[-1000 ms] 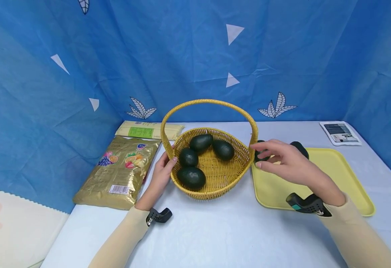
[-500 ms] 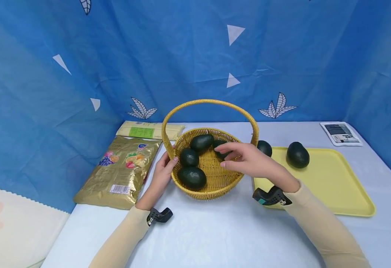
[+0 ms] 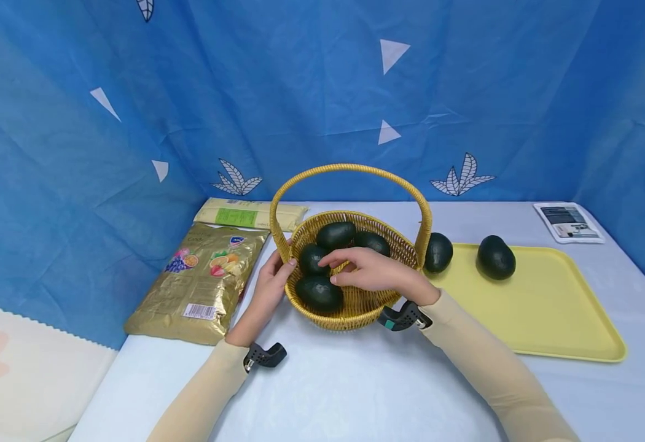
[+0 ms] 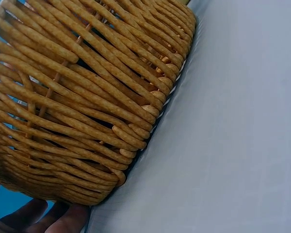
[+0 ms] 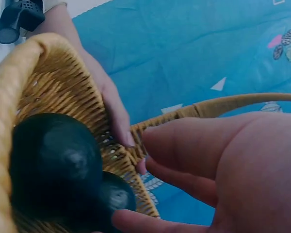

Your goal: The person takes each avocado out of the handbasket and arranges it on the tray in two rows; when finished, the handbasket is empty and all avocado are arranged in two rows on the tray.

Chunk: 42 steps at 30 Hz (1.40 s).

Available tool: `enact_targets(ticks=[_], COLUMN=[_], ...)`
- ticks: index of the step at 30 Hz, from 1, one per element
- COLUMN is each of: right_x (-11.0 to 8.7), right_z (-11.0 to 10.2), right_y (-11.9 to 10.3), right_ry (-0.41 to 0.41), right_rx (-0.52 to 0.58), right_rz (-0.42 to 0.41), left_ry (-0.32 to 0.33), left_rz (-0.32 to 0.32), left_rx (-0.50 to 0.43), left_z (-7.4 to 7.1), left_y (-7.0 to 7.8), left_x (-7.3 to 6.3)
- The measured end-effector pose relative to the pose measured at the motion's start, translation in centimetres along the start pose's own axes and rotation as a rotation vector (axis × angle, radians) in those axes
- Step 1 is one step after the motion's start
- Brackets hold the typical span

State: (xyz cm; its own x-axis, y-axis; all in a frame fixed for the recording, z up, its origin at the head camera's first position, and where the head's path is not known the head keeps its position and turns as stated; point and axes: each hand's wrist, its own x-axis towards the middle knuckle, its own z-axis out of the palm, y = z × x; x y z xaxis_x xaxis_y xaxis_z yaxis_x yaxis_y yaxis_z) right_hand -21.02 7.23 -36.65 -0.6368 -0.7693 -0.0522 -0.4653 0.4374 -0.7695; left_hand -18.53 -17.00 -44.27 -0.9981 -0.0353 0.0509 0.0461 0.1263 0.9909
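Clearly, the left hand [image 3: 273, 282] grips the left side of the wicker basket [image 3: 344, 321] at mid-frame; the right hand [image 3: 369, 270], loosely curved and empty, is over the avocados [image 3: 336, 235] inside. A steady basket and fingers well round one fruit should serve best. The gold bag [image 3: 203, 279], left, shows a barcode [image 3: 199, 311]; its lettering is too small to read

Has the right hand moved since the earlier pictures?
Yes: in the head view, the right hand has moved left, from over the tray to over the basket.
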Motion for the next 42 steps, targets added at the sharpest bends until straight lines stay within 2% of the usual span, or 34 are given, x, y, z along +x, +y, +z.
enact_targets(ticks=[10,15,22,25,33,37,42], right_x=[1.2,1.1,0.7,0.6,0.5,0.4,-0.2], right_z=[1.9,2.2,2.1,2.1,2.3,2.2,1.7], right_y=[0.3,0.2,0.0,0.1,0.2,0.3,0.4], right_ry=[-0.052,-0.080,-0.208,-0.233,-0.216,-0.207,-0.169], right_rx=[-0.053,-0.042,-0.080,-0.097,-0.155,-0.148,-0.105], right_rz=[0.007,-0.032,-0.075,-0.093,-0.120,-0.128,-0.088], left_ry=[0.007,0.011,-0.005,-0.007,-0.009,-0.005,-0.001], left_rz=[0.001,0.005,0.008,0.017,0.019,0.024,0.015], left_rx=[-0.005,-0.005,0.000,0.002,-0.015,-0.010,-0.002], left_z=[-0.2,-0.1,-0.1,-0.1,0.0,0.0,0.0], left_y=[0.3,0.3,0.1,0.0,-0.2,-0.2,-0.1], left_x=[-0.1,0.0,0.0,0.1,0.1,0.1,0.0])
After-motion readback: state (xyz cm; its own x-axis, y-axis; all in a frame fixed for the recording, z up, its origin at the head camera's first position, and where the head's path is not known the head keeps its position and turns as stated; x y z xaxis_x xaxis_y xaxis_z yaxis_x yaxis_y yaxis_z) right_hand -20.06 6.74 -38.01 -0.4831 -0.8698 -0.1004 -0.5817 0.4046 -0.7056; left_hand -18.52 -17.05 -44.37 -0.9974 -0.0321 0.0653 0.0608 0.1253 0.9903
